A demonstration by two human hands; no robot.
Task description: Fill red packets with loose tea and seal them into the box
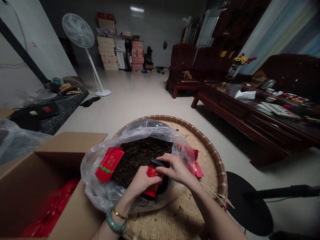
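My left hand [141,181] is closed on a small red packet [151,190] with gold characters and a green band. In my right hand [176,169] is a black oblong handheld device [156,162], its tip at the packet's upper end. Both hands are over a clear plastic bag [93,196], open and full of dark dried tea leaves [140,148]. Several flat red packets [110,163] lie on the bag's left side. More red packets [198,170] are at its right, partly behind the plastic. Beneath everything is a round woven bamboo tray [217,156].
An open cardboard box [72,141] with red packets inside stands at the left. To the right are a black round base [247,203] and a dark wooden table [240,116] bearing assorted items. A white fan [100,76] stands farther back. A thin white cord [212,192] crosses the tray.
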